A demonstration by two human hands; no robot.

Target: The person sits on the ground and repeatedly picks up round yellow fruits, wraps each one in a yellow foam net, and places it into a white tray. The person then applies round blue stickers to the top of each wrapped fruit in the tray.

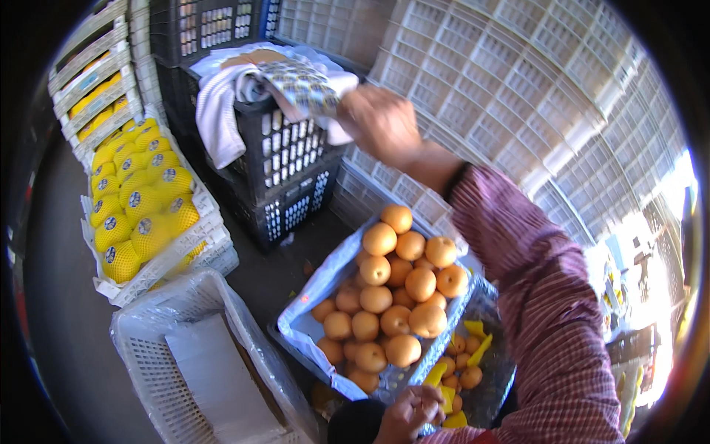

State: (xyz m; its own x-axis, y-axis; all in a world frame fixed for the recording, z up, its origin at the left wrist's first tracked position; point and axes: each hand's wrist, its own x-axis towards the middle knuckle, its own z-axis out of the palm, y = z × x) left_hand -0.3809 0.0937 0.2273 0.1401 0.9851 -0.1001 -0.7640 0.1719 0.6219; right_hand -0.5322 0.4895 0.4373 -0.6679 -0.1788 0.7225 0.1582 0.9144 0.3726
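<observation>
The right hand reaches up, fingers pinching a sheet of stickers lying on the white cloth over the black crates. The left hand curls closed at the edge of the plastic-lined crate of round tan pears. Net-sleeved yellow fruit fills a white crate far left.

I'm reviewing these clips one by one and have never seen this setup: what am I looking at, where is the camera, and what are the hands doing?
A person wears a fisheye camera on the head, looking down, so straight edges bend. The right hand reaches up to a patterned sheet lying on white cloth in a black plastic crate. The left hand, at the bottom, rests by yellow foam sleeves. Below lies a plastic-lined crate of round orange-brown fruit. At left: a white crate of yellow net-wrapped fruit and an empty lined white crate.
</observation>
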